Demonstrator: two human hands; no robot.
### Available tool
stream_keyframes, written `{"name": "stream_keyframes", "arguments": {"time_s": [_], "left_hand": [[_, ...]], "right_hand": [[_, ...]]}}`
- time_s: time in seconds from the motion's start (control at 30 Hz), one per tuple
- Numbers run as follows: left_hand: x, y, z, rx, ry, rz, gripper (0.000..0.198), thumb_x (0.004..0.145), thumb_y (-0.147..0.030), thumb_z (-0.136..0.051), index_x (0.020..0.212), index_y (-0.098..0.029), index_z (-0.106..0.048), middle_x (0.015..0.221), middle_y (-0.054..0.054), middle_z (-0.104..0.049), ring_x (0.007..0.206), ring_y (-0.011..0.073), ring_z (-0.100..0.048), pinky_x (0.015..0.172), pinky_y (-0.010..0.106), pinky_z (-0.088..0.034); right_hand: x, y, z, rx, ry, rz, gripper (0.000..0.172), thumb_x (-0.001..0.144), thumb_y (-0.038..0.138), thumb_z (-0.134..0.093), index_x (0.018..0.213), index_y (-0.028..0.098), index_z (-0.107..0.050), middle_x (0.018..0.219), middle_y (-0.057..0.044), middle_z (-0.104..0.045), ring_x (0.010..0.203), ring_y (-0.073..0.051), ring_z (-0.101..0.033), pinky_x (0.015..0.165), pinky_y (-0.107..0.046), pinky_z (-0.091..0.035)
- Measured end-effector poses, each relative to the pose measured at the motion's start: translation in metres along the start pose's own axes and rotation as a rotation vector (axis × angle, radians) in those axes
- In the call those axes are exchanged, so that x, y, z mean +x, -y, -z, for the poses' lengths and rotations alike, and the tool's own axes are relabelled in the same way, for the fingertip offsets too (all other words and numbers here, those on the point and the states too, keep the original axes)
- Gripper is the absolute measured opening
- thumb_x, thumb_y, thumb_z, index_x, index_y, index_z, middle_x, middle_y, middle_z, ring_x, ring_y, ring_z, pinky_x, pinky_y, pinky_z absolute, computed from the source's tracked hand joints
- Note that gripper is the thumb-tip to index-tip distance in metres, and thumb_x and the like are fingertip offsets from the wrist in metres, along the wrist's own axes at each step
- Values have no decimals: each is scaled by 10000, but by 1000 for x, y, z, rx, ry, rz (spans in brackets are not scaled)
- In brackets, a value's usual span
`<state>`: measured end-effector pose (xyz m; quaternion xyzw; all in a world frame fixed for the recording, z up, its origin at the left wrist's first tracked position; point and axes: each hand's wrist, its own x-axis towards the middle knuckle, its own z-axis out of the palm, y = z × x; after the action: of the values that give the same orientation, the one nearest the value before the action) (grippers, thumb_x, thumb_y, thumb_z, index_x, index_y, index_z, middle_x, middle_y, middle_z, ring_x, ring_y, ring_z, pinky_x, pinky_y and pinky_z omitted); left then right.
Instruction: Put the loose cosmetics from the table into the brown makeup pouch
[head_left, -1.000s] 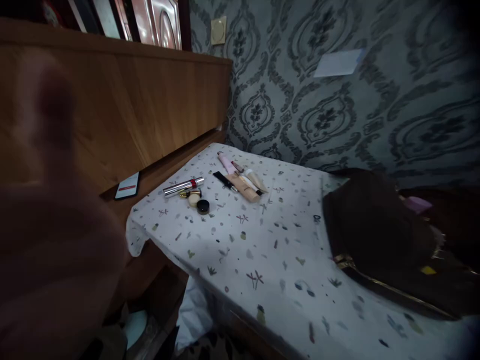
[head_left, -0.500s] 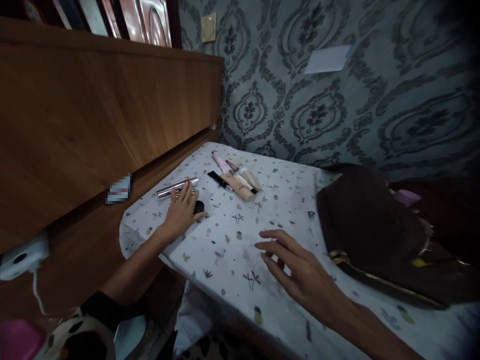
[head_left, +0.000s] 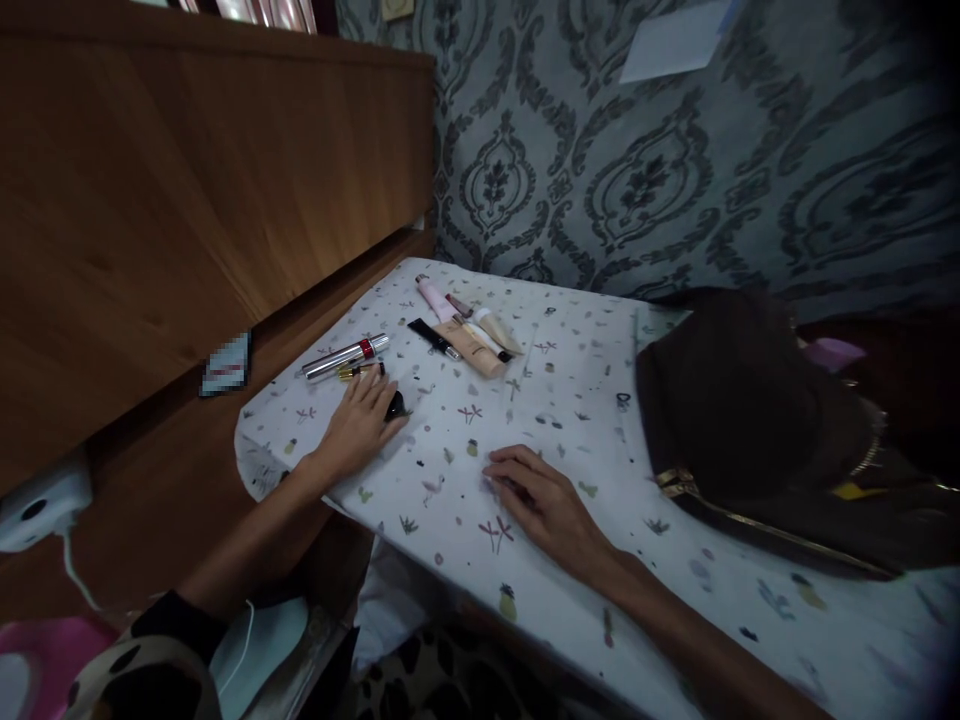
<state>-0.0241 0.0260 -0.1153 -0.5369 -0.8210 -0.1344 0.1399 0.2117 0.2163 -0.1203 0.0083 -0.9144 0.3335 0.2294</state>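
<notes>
My left hand (head_left: pixel 360 425) lies palm down on the printed tablecloth (head_left: pixel 442 490), fingers stretched out flat. A small black rounded item (head_left: pixel 395 405) shows between its thumb and forefinger, mostly covered. Just beyond the fingertips are a gold-and-black tube (head_left: pixel 360 371) and a silver tube with a red band (head_left: pixel 346 357). My right hand (head_left: pixel 544 505) hovers over or rests on the cloth, its fingers loosely bent, with nothing visible in it. Farther back lie a beige squeeze tube (head_left: pixel 480 352), a black tube (head_left: pixel 433 339), a pink tube (head_left: pixel 435 297) and a cream-coloured tube (head_left: pixel 495 328).
A dark brown bag (head_left: pixel 720 400) with a gold zip stands on the right of the table. Wooden furniture (head_left: pixel 225 190) borders the left side, and a patterned wall (head_left: pixel 570 150) rises behind. A white power socket block (head_left: pixel 45 500) with a cable sits at lower left.
The view has tilted down a little. My left hand's fingers have drawn back from the silver tube and closer together. My right hand has moved left, its fingers less spread.
</notes>
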Motion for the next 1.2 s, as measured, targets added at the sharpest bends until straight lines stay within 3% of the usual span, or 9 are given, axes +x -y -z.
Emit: {"name": "stream_keyframes", "arguments": {"time_s": [0.17, 0.3, 0.4, 0.47, 0.6, 0.7, 0.9, 1.03, 1.2], "left_hand": [[-6, -13, 4, -148, 76, -181, 534, 1015, -487, -412, 1447, -173, -433, 1525, 147, -461, 1509, 287, -269, 1219, 512, -274], [-3, -30, 8, -49, 97, -43, 605, 935, -551, -551, 1379, -143, -504, 1356, 204, -537, 1276, 368, -501, 1044, 551, -451], [4, -39, 13, -89, 197, 2, 455, 946, -449, -558, 1294, -155, -566, 1121, 147, -590, 997, 302, -598, 866, 485, -541], [8, -41, 16, -264, 245, -108, 401, 973, -321, -492, 1354, -197, -521, 1181, 129, -575, 1055, 272, -592, 921, 453, -537], [13, -47, 18, -532, 337, -266, 590, 968, -247, -477, 1528, -309, -302, 1518, 98, -392, 1407, 266, -396, 1151, 459, -399], [15, -61, 11, -579, 316, -182, 603, 971, -390, -532, 1523, -301, -308, 1569, 102, -336, 1461, 288, -318, 1196, 500, -335], [32, -108, -15, -899, 192, 0, 409, 993, -469, -446, 1309, -218, -512, 1321, 118, -577, 1259, 261, -528, 1125, 469, -403], [50, -138, -31, -1164, 215, 47, 455, 971, -548, -445, 1269, -219, -547, 1266, 105, -626, 1221, 261, -570, 1094, 446, -430], [72, -160, -47, -1364, 153, 216, 553, 879, -691, -514, 1167, -232, -621, 1300, 90, -637, 1293, 284, -537, 1171, 469, -343]], "right_hand": [[2, 0, 4, 77, -4, -43, 192, 972, 185, -481, 1001, 190, -670, 1054, -94, -653, 792, -153, -654, 616, -269, -548], [1, 0, 4, 92, -28, -60, 193, 965, 177, -482, 992, 191, -673, 1041, -92, -653, 842, -165, -655, 656, -281, -548], [-1, 0, 4, 109, -32, -78, 194, 959, 168, -479, 996, 184, -669, 1040, -90, -645, 775, -142, -631, 646, -272, -535], [-2, 0, 3, 121, -46, -87, 192, 952, 157, -481, 1001, 181, -665, 1039, -88, -640, 758, -133, -616, 632, -260, -520], [-3, -1, 2, 150, -101, -110, 181, 944, 147, -489, 997, 181, -658, 1013, -75, -630, 754, -126, -599, 625, -247, -498], [-4, -3, 1, 161, -121, -102, 177, 942, 144, -485, 990, 181, -652, 1002, -69, -622, 743, -123, -585, 641, -255, -495], [-2, -5, -1, 206, -147, -187, 226, 887, 126, -540, 1099, 174, -602, 999, -53, -586, 785, -130, -579, 705, -273, -508], [-3, -6, 1, 194, -189, -309, 305, 791, 118, -658, 1084, 165, -586, 1056, -59, -561, 871, -156, -575, 799, -309, -516], [-3, -11, 9, 122, -233, -430, 488, 764, 125, -695, 1231, 176, -561, 1111, -81, -596, 1019, -217, -582, 925, -380, -497]]}}
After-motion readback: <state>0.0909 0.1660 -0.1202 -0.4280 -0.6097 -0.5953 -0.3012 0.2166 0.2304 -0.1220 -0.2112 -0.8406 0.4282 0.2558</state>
